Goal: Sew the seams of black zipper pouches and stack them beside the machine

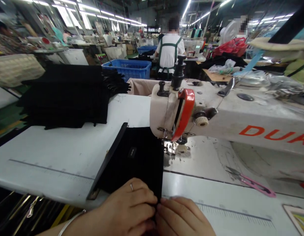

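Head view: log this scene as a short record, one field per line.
Left hand: ring on one finger; fingers bent at the near end of the black fabric, grip partly hidden
Right hand: beside the left, fingertips at the same edge
Black fabric: on the table, small label on top, right edge beside the presser area
Sewing machine: pale, orange lettering
Pink snips: right of the fabric
Black stack: left, behind the fabric
Background: blue basket, person in white seen from behind
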A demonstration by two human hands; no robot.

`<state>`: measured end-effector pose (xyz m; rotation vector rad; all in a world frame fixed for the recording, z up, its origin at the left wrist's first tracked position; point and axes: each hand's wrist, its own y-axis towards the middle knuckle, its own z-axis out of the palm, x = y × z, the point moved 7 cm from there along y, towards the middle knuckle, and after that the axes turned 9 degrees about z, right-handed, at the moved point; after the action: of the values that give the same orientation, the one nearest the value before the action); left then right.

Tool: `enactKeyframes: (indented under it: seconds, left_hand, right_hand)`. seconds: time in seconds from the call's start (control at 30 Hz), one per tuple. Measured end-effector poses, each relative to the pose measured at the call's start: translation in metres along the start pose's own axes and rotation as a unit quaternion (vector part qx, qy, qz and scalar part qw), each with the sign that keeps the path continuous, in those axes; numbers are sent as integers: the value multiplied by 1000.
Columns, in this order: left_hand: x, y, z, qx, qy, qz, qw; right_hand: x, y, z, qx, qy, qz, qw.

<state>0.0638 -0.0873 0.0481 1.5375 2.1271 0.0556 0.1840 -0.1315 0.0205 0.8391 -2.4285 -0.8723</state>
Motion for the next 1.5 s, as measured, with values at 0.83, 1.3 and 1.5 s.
enactKeyframes:
  seconds: [0.83,1.3,1.5]
  left_hand:
    - [95,39,-4,-37,-76,8,996]
    - [122,53,-9,-43,-41,-13,998]
    - [111,54,-11,-32,35,19,999]
  right_hand:
    - [-61,51,21,169,33,68,983]
    - [-99,59,16,140,115,171,968]
    - [-96,57,21,161,111,164,967]
